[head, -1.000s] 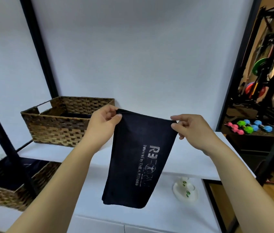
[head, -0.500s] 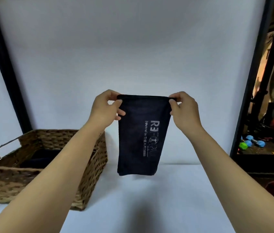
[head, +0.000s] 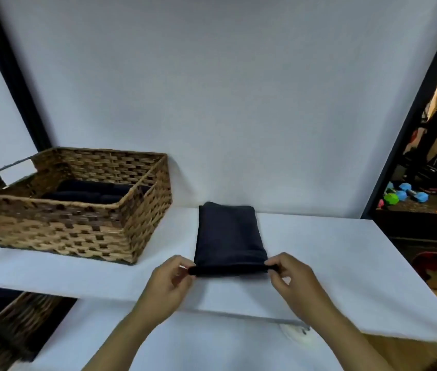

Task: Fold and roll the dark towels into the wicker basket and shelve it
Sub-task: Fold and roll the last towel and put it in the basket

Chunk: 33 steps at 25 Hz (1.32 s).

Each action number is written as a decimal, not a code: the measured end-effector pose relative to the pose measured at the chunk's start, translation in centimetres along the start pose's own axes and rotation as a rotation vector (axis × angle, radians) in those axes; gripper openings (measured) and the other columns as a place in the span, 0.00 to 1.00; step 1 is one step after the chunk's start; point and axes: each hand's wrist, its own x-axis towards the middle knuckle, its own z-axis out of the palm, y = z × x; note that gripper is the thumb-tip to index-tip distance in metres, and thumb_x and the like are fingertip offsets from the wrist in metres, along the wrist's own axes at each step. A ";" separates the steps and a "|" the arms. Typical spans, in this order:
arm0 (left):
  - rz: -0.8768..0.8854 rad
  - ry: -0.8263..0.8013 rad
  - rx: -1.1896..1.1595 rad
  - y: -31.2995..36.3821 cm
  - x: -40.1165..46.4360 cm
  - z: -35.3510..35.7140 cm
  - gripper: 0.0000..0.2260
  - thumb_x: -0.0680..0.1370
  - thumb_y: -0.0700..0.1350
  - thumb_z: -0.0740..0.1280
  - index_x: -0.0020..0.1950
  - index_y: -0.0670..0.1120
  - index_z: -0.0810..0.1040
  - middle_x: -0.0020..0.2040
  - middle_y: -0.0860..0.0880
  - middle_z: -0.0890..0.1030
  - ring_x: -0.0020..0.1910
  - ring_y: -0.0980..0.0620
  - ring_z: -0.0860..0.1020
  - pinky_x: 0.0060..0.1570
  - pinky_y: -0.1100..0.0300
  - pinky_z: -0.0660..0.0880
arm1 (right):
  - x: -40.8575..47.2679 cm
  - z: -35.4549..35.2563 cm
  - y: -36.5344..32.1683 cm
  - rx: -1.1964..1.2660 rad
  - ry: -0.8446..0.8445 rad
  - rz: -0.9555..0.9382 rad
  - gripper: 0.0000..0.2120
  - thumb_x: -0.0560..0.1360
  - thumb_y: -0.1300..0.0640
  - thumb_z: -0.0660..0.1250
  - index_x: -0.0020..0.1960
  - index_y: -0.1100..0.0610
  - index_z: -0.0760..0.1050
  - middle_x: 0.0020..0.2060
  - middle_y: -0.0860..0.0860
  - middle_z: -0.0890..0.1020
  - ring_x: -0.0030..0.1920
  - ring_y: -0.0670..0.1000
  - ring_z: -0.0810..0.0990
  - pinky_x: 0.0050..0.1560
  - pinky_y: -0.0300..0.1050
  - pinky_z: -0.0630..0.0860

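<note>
A folded dark towel [head: 229, 231] lies flat on the white shelf [head: 332, 263], its near edge turned into a thin roll. My left hand [head: 170, 282] pinches the left end of that roll. My right hand [head: 292, 277] pinches the right end. The wicker basket [head: 78, 228] stands on the same shelf to the left, a short gap from the towel. Several dark rolled towels [head: 91, 192] lie inside it.
A second wicker basket [head: 11, 325] sits on the lower level at the bottom left. Black frame posts [head: 16, 81] rise at the left and right. Coloured dumbbells [head: 402, 195] lie on the floor far right. A small white object [head: 296, 330] peeks out below the shelf edge.
The towel hung in the air between both hands; now it lies flat on the shelf with its near edge rolled. Both hands have come down to the shelf.
</note>
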 end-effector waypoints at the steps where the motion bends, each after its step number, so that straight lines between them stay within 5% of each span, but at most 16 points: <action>1: 0.049 -0.010 0.061 -0.9 -1.9 0.8 0.16 0.77 0.35 0.67 0.50 0.58 0.78 0.52 0.55 0.80 0.52 0.51 0.81 0.49 0.54 0.79 | -2.0 0.6 1.3 -0.090 -0.052 -0.033 0.14 0.78 0.59 0.67 0.50 0.38 0.74 0.47 0.37 0.78 0.48 0.43 0.79 0.49 0.40 0.76; 6: 0.141 -0.041 0.359 -1.5 -7.2 2.0 0.16 0.72 0.44 0.69 0.56 0.59 0.73 0.65 0.67 0.68 0.64 0.58 0.75 0.59 0.61 0.74 | -6.4 0.0 2.3 -0.309 -0.135 -0.232 0.08 0.78 0.56 0.63 0.54 0.45 0.73 0.50 0.34 0.72 0.52 0.42 0.71 0.50 0.36 0.72; 8: 0.254 -0.041 0.483 -0.1 -7.0 3.0 0.21 0.72 0.51 0.69 0.64 0.56 0.73 0.72 0.64 0.66 0.73 0.59 0.67 0.67 0.57 0.71 | -5.8 0.3 0.9 -0.356 -0.035 -0.328 0.06 0.78 0.53 0.60 0.54 0.47 0.74 0.51 0.35 0.74 0.51 0.42 0.71 0.50 0.38 0.73; 10: 0.356 -0.075 0.562 1.7 -5.7 5.5 0.30 0.75 0.58 0.68 0.75 0.51 0.68 0.78 0.59 0.63 0.79 0.58 0.57 0.76 0.58 0.60 | -4.6 2.1 -1.2 -0.388 0.018 -0.425 0.14 0.80 0.50 0.58 0.61 0.50 0.76 0.61 0.41 0.78 0.59 0.45 0.74 0.60 0.43 0.75; 12: 0.229 -0.152 0.620 2.3 -4.0 8.1 0.41 0.75 0.65 0.65 0.82 0.49 0.56 0.82 0.56 0.53 0.81 0.58 0.48 0.79 0.58 0.50 | -3.7 4.9 -2.5 -0.371 -0.099 -0.344 0.23 0.84 0.46 0.53 0.77 0.51 0.65 0.75 0.43 0.67 0.75 0.46 0.64 0.75 0.43 0.60; 14: 0.150 -0.176 0.814 1.5 -2.6 8.7 0.44 0.73 0.70 0.61 0.82 0.47 0.56 0.82 0.52 0.54 0.82 0.53 0.51 0.79 0.52 0.53 | -3.1 6.6 -1.5 -0.473 -0.199 -0.300 0.30 0.84 0.40 0.49 0.81 0.52 0.55 0.80 0.45 0.58 0.80 0.48 0.55 0.77 0.45 0.50; 17: 0.273 -0.131 0.969 -1.5 -3.4 6.8 0.36 0.74 0.62 0.70 0.77 0.45 0.69 0.77 0.49 0.68 0.77 0.49 0.67 0.74 0.50 0.67 | -2.7 5.7 1.5 -0.750 -0.211 -0.421 0.38 0.77 0.32 0.59 0.79 0.54 0.63 0.77 0.49 0.66 0.77 0.53 0.65 0.75 0.52 0.61; 20: 0.387 -0.003 0.858 -4.2 -5.1 4.8 0.33 0.71 0.40 0.78 0.74 0.47 0.72 0.75 0.51 0.72 0.74 0.50 0.70 0.75 0.58 0.63 | -3.2 3.3 3.4 -0.732 -0.217 -0.394 0.39 0.72 0.37 0.72 0.76 0.54 0.67 0.75 0.50 0.69 0.75 0.53 0.68 0.66 0.52 0.76; 22: 0.394 0.070 0.808 -4.9 -5.8 4.2 0.30 0.72 0.35 0.77 0.72 0.48 0.75 0.73 0.53 0.73 0.73 0.51 0.71 0.74 0.60 0.60 | -3.9 2.5 4.0 -0.699 -0.122 -0.438 0.30 0.75 0.38 0.67 0.71 0.54 0.75 0.70 0.49 0.76 0.71 0.52 0.73 0.61 0.48 0.79; 25: 0.339 0.120 0.728 -4.2 -5.9 5.1 0.24 0.74 0.42 0.77 0.69 0.50 0.78 0.71 0.53 0.76 0.70 0.51 0.73 0.69 0.56 0.67 | -4.4 2.3 3.9 -0.633 -0.035 -0.476 0.27 0.77 0.37 0.58 0.64 0.53 0.80 0.61 0.46 0.81 0.64 0.49 0.75 0.53 0.43 0.80; 29: 0.225 0.164 0.734 -2.1 -5.3 6.1 0.18 0.72 0.48 0.78 0.61 0.54 0.82 0.60 0.55 0.79 0.59 0.51 0.76 0.55 0.55 0.72 | -4.3 2.5 3.9 -0.658 0.009 -0.532 0.23 0.78 0.39 0.59 0.61 0.54 0.80 0.54 0.46 0.80 0.49 0.51 0.76 0.46 0.45 0.80; 33: 0.081 0.182 0.449 -1.7 -4.7 5.8 0.08 0.77 0.51 0.73 0.55 0.52 0.85 0.52 0.60 0.77 0.55 0.57 0.72 0.54 0.59 0.72 | -4.2 2.3 3.4 -0.523 0.000 -0.407 0.18 0.79 0.42 0.61 0.59 0.52 0.81 0.51 0.43 0.77 0.47 0.49 0.73 0.46 0.44 0.77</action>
